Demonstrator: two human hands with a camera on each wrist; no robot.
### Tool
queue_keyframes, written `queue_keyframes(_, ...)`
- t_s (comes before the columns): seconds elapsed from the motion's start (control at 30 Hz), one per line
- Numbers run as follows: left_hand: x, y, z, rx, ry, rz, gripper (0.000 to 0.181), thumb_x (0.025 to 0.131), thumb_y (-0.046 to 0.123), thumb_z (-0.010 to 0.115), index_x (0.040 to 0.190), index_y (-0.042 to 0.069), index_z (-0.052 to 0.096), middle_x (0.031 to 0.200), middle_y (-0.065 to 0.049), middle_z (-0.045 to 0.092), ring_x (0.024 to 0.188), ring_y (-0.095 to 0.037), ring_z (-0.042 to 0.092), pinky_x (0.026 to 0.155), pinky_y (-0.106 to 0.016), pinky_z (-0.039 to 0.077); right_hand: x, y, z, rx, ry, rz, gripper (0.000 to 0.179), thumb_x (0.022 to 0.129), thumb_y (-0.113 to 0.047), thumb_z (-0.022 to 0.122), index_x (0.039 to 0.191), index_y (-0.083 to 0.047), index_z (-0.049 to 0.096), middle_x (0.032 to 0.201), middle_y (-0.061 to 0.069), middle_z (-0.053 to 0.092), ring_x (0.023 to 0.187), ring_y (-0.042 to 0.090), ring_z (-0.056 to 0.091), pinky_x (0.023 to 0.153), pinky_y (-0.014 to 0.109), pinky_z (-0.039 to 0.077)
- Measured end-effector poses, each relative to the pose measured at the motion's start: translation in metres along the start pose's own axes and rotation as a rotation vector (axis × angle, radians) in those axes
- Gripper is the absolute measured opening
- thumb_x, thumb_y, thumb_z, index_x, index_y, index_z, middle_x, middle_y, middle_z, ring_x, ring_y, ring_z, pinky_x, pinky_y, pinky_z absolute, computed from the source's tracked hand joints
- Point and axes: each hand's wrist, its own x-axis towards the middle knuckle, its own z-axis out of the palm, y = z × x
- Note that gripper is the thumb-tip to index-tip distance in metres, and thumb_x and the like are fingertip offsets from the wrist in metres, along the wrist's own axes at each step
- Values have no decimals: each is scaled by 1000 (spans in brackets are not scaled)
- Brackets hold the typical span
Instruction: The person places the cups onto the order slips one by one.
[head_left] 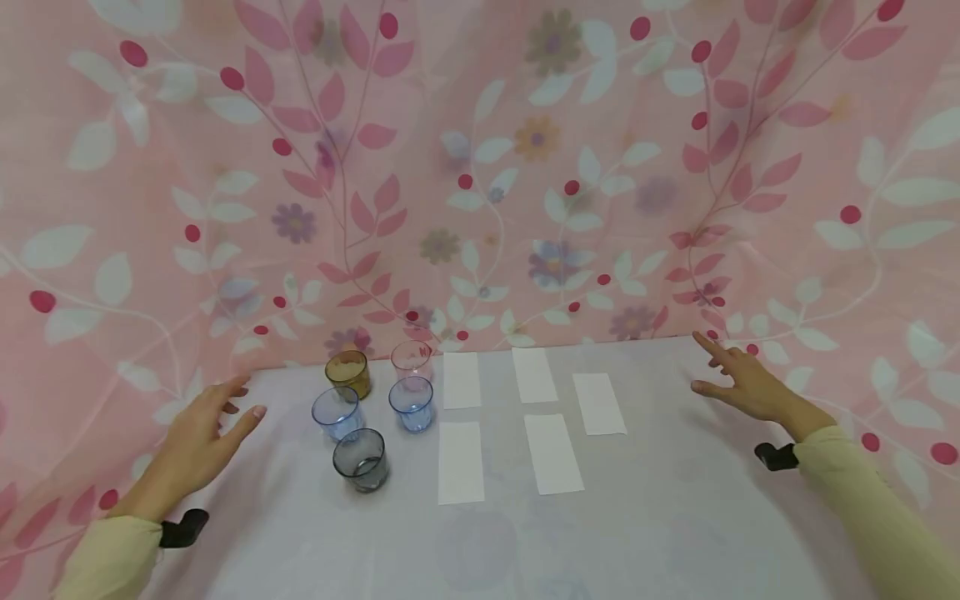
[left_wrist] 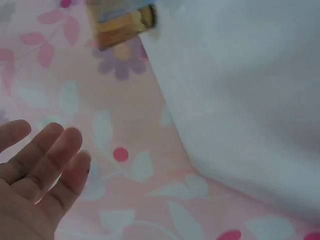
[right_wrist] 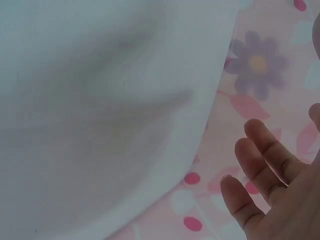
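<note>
Just plain white cards (head_left: 554, 454) (glasses (head_left: 362, 469) alongside).

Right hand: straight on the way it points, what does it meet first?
The right hand likely meets the pink floral cloth first, past the white tabletop's far edge; depth there is unclear.

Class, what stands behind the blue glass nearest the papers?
A pink glass: its rim and upper wall show. Its base, overlapped by the blue glass, cannot be made out.

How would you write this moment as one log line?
left hand: holds nothing, nearest the glasses | right hand: holds nothing | glasses: five, upright | white papers: five, flat on table
</note>
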Motion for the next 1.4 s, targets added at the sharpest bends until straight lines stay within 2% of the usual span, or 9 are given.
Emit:
queue_keyframes(0.07,5,3,-1,-35,3,-37,55,101,24,73,147,-1,56,123,-24,69,89,-6,64,68,-17,48,3,-4,9,60,-13,-11,95,100,-35,74,172,-15,14,121,28,61,107,43,62,82,55,56)
queue_keyframes(0.17,12,7,1,-148,-54,-118,52,105,28,68,150,5,55,124,-23,70,82,10,61,65,-16,52,10,-8,23,113,-37,-18,94,100,-33,74,172,-17,16,110,17,61,95,27,58,75,36,51)
queue_keyframes(0.4,45,17,21,-436,-233,-232,59,111,37,57,158,5,44,140,-25,62,92,1,69,76,-25,62,29,-17,57,187,-63,-49,91,97,-36,77,170,-16,25,97,8,53,84,19,46,70,28,40)
queue_keyframes(0.57,74,23,43,-570,-288,-256,64,110,40,58,160,4,41,149,-26,55,108,-1,67,89,-20,60,36,-18,75,241,-76,-48,94,93,-35,83,168,-12,30,95,10,48,86,20,42,72,30,36)
queue_keyframes(0.63,84,26,51,-590,-292,-260,65,110,39,60,160,2,41,153,-26,53,121,-14,66,99,-25,58,38,-18,79,257,-91,-38,96,91,-35,85,168,-13,31,95,11,47,88,21,42,74,30,36)
queue_keyframes(0.73,98,28,61,-603,-304,-259,68,107,36,65,160,2,40,159,-25,48,138,-37,57,116,-50,50,39,-18,81,267,-116,-38,97,90,-35,86,168,-16,31,96,10,46,89,21,42,75,30,36)
queue_keyframes(0.83,111,30,70,-604,-333,-252,72,104,35,69,161,3,38,160,-26,47,147,-47,48,120,-67,39,41,-19,82,257,-130,-64,97,89,-35,87,167,-14,34,95,9,46,88,21,42,75,29,36)
queue_keyframes(1.07,136,37,94,-546,-456,-205,85,100,34,75,163,-2,31,166,-28,37,151,-51,40,122,-65,36,45,-23,84,212,-144,-94,96,88,-38,88,166,-17,36,93,6,49,88,18,43,76,29,36)
queue_keyframes(1.4,157,41,111,-465,-534,-224,88,100,38,75,161,-6,29,169,-28,32,155,-50,34,125,-63,32,52,-32,87,198,-176,-124,97,85,-41,90,164,-16,40,93,5,51,88,19,43,76,29,37)
